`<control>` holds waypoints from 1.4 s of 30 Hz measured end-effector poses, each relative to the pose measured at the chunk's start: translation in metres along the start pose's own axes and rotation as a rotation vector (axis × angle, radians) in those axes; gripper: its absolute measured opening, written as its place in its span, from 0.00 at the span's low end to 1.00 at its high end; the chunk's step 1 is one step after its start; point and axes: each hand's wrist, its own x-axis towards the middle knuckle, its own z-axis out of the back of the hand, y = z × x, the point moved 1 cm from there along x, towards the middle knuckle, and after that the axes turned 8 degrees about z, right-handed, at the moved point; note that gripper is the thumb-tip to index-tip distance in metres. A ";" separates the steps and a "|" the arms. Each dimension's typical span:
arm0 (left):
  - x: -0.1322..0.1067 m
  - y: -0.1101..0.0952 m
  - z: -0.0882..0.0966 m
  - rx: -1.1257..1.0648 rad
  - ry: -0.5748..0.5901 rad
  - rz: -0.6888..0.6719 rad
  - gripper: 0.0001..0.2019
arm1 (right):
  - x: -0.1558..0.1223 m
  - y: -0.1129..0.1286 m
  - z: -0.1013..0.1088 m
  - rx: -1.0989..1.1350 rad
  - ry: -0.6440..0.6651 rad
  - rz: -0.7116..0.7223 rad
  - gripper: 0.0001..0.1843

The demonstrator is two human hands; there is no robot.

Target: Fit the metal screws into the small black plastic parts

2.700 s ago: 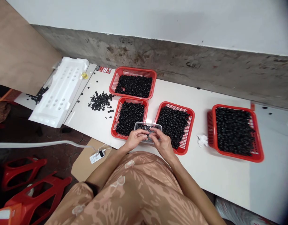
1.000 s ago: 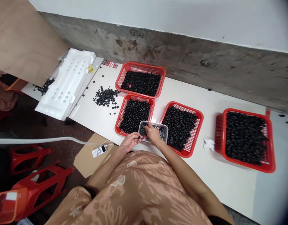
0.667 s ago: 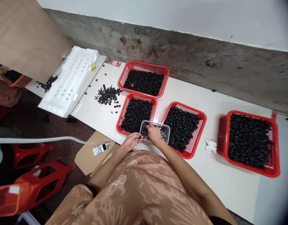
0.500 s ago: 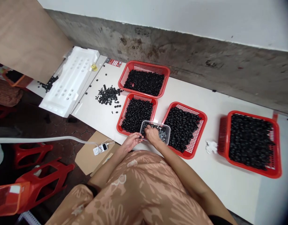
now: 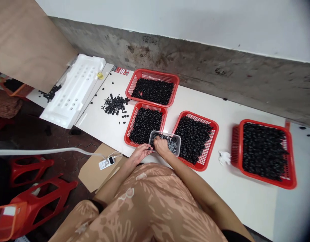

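My left hand [image 5: 140,152] is closed in a pinch on a small black part [image 5: 150,148], beside the near left corner of a clear plastic tub [image 5: 178,145]. Inside that tub lie small black pieces and silvery metal pieces [image 5: 172,144]. Over its left half, my right hand [image 5: 161,146] reaches in with fingers pressed together; what they grip, if anything, is hidden. The tub overlaps the edges of two red baskets: one on the left [image 5: 127,134] full of black ring-like parts [image 5: 146,124], one on the right [image 5: 215,134] with similar parts [image 5: 193,139].
A red basket [image 5: 177,84] of thin black parts stands farther back; another heaped basket [image 5: 293,168] is at far right. Loose black parts [image 5: 115,104] lie left. White foam [image 5: 76,87], crumpled white paper [image 5: 224,158], a white device [image 5: 106,163] on cardboard and red stools [image 5: 44,201] surround me.
The camera view has shifted slightly. My left hand keeps its pinch on the small black part, and my right hand stays in the tub with little visible movement.
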 end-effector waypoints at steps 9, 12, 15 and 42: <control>-0.001 0.004 0.000 0.036 0.020 0.009 0.09 | 0.006 0.012 0.002 0.086 -0.007 -0.077 0.12; -0.003 0.002 -0.002 0.042 0.008 -0.004 0.07 | 0.002 0.008 0.006 0.134 -0.045 -0.102 0.11; -0.005 -0.004 -0.007 0.022 0.011 -0.019 0.08 | -0.010 -0.002 0.011 0.218 -0.126 -0.120 0.12; -0.026 -0.038 -0.085 0.222 0.226 -0.063 0.16 | -0.101 -0.030 0.076 1.042 -0.770 0.189 0.11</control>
